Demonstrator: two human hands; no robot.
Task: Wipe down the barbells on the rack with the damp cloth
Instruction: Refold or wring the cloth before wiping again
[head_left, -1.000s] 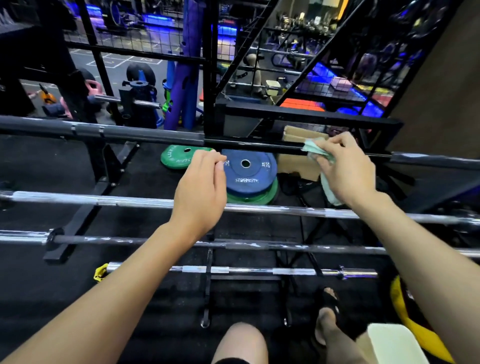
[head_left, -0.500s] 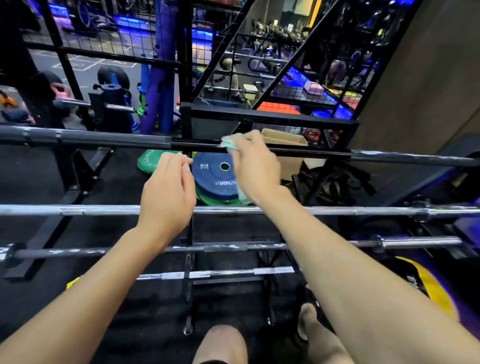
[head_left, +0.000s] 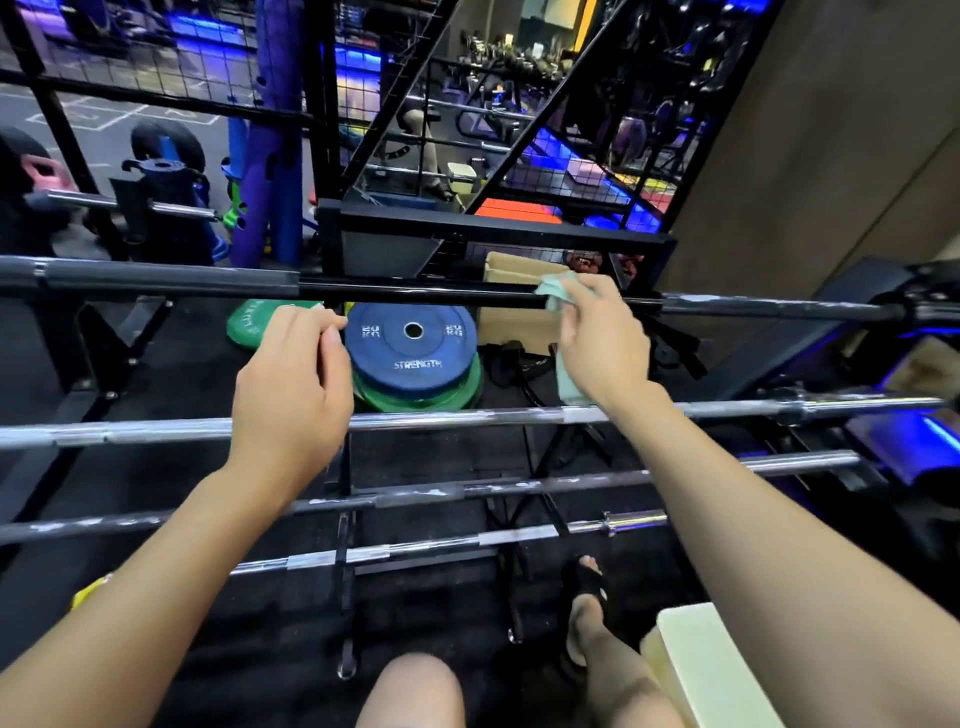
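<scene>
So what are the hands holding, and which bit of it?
The right hand grips the pale green cloth by its upper part, pressed on the top black barbell; the rest hangs below. The left hand holds nothing.

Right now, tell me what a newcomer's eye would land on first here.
Two bare forearms reach in from below: the right hand presses a pale green cloth against the top black barbell, while the left hand hangs beside it over the chrome barbell below. Between the hands, on the floor behind the bars, lies a blue weight plate stacked on green ones.
</scene>
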